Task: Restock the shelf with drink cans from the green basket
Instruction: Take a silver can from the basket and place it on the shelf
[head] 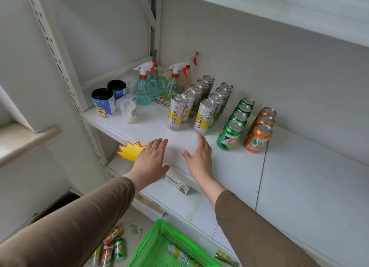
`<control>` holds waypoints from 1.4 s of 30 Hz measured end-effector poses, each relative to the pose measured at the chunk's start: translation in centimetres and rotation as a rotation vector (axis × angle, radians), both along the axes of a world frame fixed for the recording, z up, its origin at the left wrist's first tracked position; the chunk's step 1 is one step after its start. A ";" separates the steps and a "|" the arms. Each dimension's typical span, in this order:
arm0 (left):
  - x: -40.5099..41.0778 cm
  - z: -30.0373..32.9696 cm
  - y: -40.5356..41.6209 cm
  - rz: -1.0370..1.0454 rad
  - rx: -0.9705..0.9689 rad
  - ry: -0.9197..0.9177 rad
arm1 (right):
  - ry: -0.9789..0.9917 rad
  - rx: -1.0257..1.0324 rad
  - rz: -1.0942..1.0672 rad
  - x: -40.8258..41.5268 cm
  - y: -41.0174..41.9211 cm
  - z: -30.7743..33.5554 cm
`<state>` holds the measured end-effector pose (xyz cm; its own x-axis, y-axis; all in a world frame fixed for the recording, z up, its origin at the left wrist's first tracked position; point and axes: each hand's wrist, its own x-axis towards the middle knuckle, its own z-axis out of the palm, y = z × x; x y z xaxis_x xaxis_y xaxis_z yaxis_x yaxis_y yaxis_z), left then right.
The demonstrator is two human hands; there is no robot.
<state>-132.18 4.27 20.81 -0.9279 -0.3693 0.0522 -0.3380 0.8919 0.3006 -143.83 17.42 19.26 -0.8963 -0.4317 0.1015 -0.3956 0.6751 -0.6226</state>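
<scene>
A: Cans' axis?
B: Drink cans (205,115) stand upright in rows on the shelf (299,177), bare board right of them.
A: Grips?
B: Left hand (150,159) and right hand (199,159) spread flat, empty; green basket (151,244) below the shelf.

White shelf (229,167): can rows (207,107), spray bottles (157,83), bag rolls (108,99).

Small retail shop, grocery/convenience type. Evidence: white metal gondola shelf (229,167) on slotted uprights (60,71), drink cans (201,115) faced in single-file rows by brand, yellow starburst promo tag (130,150) and price label (178,184) on shelf edges, green shopping basket (157,244) on the floor, spray bottles (142,85) stocked alongside.
</scene>
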 end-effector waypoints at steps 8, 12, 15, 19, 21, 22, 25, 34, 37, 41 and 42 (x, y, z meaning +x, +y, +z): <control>8.1 -2.4 2.8 0.041 -0.028 0.033 | 0.300 0.231 0.250 9.2 4.4 -1.3; 13.1 -5.8 5.0 0.050 -0.014 -0.015 | 0.391 0.333 0.321 14.6 6.4 -3.9; 16.5 -9.7 7.1 0.077 0.024 -0.051 | 0.388 0.368 0.382 18.0 8.2 -7.3; 19.7 -16.1 9.7 0.077 0.029 -0.133 | 0.324 0.455 0.436 20.6 10.7 -13.4; 20.7 -19.6 10.8 0.071 0.046 -0.180 | 0.269 0.499 0.451 21.0 12.0 -17.0; 21.1 -21.5 11.4 0.069 0.060 -0.204 | 0.237 0.511 0.458 21.0 12.7 -19.0; 21.8 -27.7 13.1 0.059 0.101 -0.269 | 0.140 0.543 0.467 20.6 14.8 -25.3; 20.6 -48.9 18.3 0.031 0.153 -0.452 | -0.100 0.604 0.389 17.1 21.8 -47.2; 19.1 -55.4 19.2 0.014 0.166 -0.474 | -0.212 0.606 0.320 16.1 22.8 -54.8; 17.2 -63.2 19.3 -0.002 0.168 -0.491 | -0.289 0.644 0.282 14.0 22.6 -64.5; 16.8 -64.6 19.2 -0.009 0.164 -0.490 | -0.293 0.662 0.282 13.5 22.4 -66.2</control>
